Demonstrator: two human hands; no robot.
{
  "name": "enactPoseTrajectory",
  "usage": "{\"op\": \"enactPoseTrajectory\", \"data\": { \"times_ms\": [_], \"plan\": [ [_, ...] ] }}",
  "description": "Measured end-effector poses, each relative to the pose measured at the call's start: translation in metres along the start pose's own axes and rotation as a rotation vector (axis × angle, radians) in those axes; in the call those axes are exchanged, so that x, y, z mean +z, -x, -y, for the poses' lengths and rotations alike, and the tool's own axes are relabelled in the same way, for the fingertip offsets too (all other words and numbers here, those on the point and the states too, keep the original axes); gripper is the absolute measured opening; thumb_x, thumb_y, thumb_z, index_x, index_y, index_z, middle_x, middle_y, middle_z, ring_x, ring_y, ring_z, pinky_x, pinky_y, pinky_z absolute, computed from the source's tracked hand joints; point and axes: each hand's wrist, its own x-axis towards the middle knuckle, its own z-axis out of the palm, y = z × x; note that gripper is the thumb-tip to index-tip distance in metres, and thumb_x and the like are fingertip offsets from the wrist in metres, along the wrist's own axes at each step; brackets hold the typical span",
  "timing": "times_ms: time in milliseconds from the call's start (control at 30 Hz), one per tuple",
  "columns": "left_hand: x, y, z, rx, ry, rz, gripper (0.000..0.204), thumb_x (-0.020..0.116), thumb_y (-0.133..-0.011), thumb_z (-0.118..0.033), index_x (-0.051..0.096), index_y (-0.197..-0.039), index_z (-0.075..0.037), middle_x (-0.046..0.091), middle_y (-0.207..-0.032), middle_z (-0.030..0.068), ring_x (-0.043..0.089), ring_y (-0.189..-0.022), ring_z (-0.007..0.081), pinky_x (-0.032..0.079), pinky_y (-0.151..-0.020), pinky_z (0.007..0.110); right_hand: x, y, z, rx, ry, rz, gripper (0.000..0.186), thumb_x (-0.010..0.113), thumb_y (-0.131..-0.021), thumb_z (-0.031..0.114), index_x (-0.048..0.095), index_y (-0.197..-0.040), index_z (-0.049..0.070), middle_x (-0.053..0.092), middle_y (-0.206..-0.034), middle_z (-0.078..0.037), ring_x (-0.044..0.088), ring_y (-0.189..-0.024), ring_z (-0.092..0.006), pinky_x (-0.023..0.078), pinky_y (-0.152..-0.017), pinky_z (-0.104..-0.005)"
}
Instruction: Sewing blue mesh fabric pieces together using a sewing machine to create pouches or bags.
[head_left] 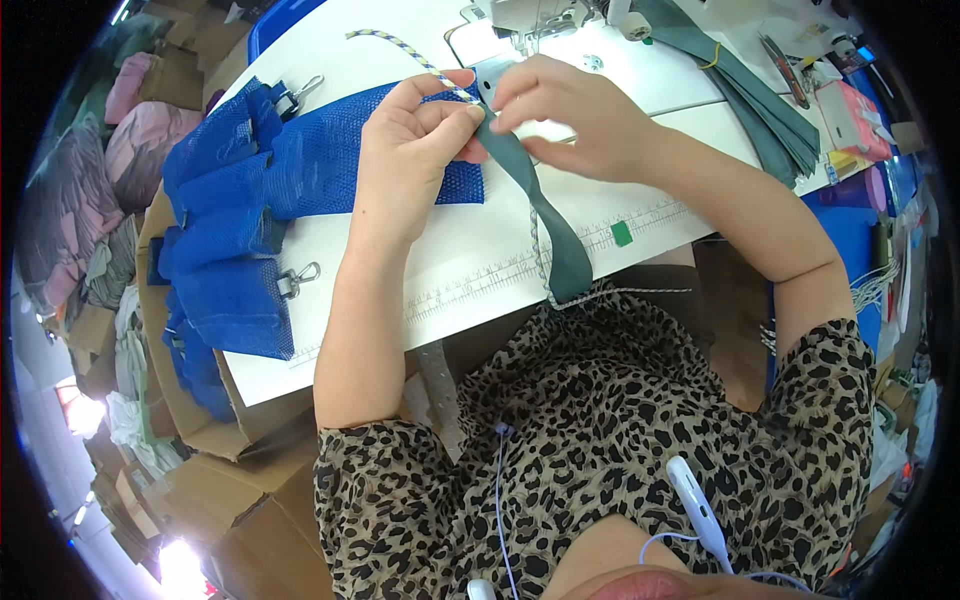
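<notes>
While my nearer left hand [415, 132] pinches the thin yellow-flecked cord [430, 68] and flat dark-green fabric strip [513, 160] running toward five o'clock, my right hand [578, 118] is loosely spread at three o'clock.

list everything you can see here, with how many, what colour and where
cord: at least one, white-yellow-dark, at the left fingers
green strip: one, dark green, left fingers to table's front edge
blue mesh pieces: several, blue, table's left
metal clips: two visible, silver, on the mesh
strip bundle: one, dark green, table's upper right
sewing machine: one, white, top centre
table: one, white, beneath the work
pink box: one, pink, right
cardboard boxes: several, brown, lower left
small clutter: too tiny to count
left hand: one, pinching cord and strip
right hand: one, beside the strip
</notes>
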Motion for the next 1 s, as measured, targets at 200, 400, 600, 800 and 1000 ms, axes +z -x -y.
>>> {"op": "enactPoseTrajectory", "data": {
  "times_ms": [200, 400, 600, 800, 1000],
  "plan": [
    [0.001, 0.0, 0.003, -0.056, 0.001, 0.059, 0.033, 0.063, -0.088, -0.001, 0.054, -0.12, 0.005, 0.071, -0.082, 0.0089, 0.064, -0.068, 0.0102, 0.052, -0.065, 0.02, -0.001, -0.005, -0.001, -0.286, 0.152, -0.056, 0.03, 0.079, -0.066, 0.006, 0.062, -0.09, 0.015, 0.059, -0.102, 0.0, 0.058, -0.09, -0.0219, 0.051, -0.071, -0.032],
    [0.004, 0.001, -0.001, -0.095, -0.057, 0.087, 0.035, 0.064, -0.087, -0.003, 0.053, -0.119, 0.006, 0.071, -0.082, 0.0099, 0.065, -0.068, 0.0107, 0.052, -0.066, 0.02, 0.0, -0.004, -0.009, -0.4, 0.093, -0.052, 0.03, 0.079, -0.062, 0.004, 0.06, -0.085, 0.013, 0.06, -0.095, 0.0, 0.059, -0.086, -0.022, 0.05, -0.068, -0.0327],
    [0.002, 0.006, -0.003, -0.114, -0.055, 0.098, 0.033, 0.064, -0.086, -0.002, 0.053, -0.117, 0.005, 0.071, -0.083, 0.0104, 0.066, -0.069, 0.0108, 0.053, -0.067, 0.022, 0.003, -0.004, -0.008, -0.407, 0.032, -0.036, 0.03, 0.079, -0.063, 0.004, 0.059, -0.084, 0.012, 0.061, -0.092, 0.0, 0.059, -0.082, -0.0225, 0.049, -0.065, -0.0321],
    [0.001, 0.009, -0.002, -0.112, -0.104, 0.103, 0.029, 0.063, -0.089, -0.002, 0.055, -0.118, 0.001, 0.069, -0.083, 0.0075, 0.062, -0.067, 0.0088, 0.051, -0.064, 0.021, 0.001, -0.006, -0.004, -0.436, 0.068, -0.007, 0.029, 0.079, -0.064, 0.006, 0.061, -0.085, 0.012, 0.061, -0.092, -0.001, 0.06, -0.08, -0.0228, 0.05, -0.065, -0.0323],
    [-0.001, 0.004, 0.0, -0.091, -0.143, 0.098, 0.033, 0.062, -0.086, -0.002, 0.053, -0.117, 0.005, 0.071, -0.081, 0.0108, 0.065, -0.069, 0.0108, 0.053, -0.067, 0.022, 0.001, -0.01, -0.001, -0.447, 0.097, -0.009, 0.027, 0.078, -0.066, 0.007, 0.064, -0.088, 0.011, 0.061, -0.092, -0.001, 0.061, -0.081, -0.0216, 0.05, -0.065, -0.0316]
  ]
}}
